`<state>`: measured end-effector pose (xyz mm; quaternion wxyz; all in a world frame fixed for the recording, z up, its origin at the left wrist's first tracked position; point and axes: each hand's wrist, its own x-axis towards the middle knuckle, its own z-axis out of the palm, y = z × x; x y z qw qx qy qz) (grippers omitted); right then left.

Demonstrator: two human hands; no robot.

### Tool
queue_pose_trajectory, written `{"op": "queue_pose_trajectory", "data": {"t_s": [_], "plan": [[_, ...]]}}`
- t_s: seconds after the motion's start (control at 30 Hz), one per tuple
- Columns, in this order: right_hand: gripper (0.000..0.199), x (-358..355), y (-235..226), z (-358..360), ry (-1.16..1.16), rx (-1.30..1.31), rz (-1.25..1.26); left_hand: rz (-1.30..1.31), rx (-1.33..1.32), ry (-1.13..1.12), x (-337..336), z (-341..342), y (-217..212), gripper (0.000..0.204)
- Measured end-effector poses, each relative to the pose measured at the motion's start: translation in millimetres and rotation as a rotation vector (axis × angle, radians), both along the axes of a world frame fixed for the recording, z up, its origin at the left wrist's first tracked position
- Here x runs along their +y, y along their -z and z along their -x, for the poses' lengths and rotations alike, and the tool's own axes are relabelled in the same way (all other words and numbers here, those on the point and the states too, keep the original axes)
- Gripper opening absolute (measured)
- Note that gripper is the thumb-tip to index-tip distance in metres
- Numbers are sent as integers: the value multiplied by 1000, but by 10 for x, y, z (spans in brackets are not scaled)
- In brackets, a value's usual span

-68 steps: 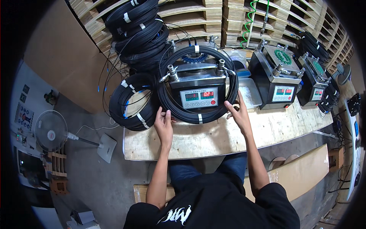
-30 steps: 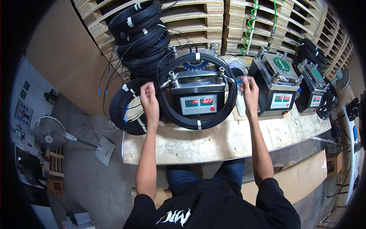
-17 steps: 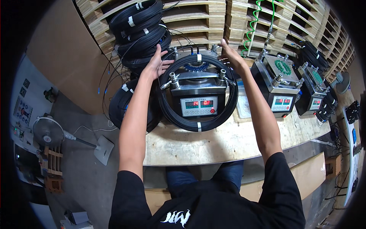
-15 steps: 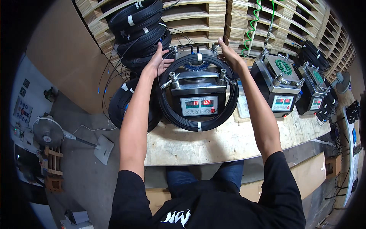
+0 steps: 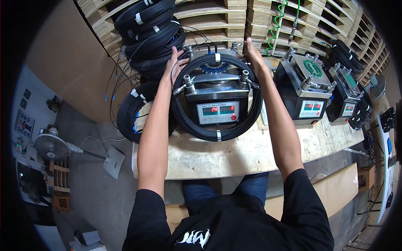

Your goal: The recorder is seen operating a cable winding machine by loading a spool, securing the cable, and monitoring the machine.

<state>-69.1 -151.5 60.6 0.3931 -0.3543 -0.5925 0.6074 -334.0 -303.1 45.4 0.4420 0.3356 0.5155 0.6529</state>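
Note:
A coil of black cable [image 5: 219,136], bound with white bands, hangs or leans around the front of a polishing machine [image 5: 217,95] with a lit red display. My left hand [image 5: 173,67] is at the coil's upper left, its fingers stretched and spread. On the upper right side, my right hand [image 5: 253,57] is beside the coil with its fingers extended upward; part of them is hard to make out. Both palms face inward toward the coil; whether they touch it I cannot tell. Blue connectors ring the machine's top plate [image 5: 214,68], behind the coil's upper arc.
A tall stack of black cable coils [image 5: 146,37] stands at the back left, with another coil [image 5: 125,115] below. Two more machines with green rings [image 5: 312,69] are on the wooden table [image 5: 201,161] to the right. A green spiral air hose [image 5: 274,31] hangs behind; a fan [image 5: 52,146] stands left.
My hands have shifted slightly around the coil, the left forearm a little to the right. The reading on the middle machine's display has changed. The whole view has shifted slightly.

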Motion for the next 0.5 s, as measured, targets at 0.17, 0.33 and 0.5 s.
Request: {"op": "queue_pose_trajectory", "data": {"t_s": [0.17, 0.33, 0.5], "plan": [[89, 120, 33, -13, -36, -88, 41, 44, 113, -16, 69, 11, 32, 97], [85, -52, -44, -26, -105, 18, 240, 61, 123, -105, 34, 32, 44, 96], [80, -41, -41, -78, -197, 84, 134, -46, 199, -11, 48, 3, -35, 92]]}}
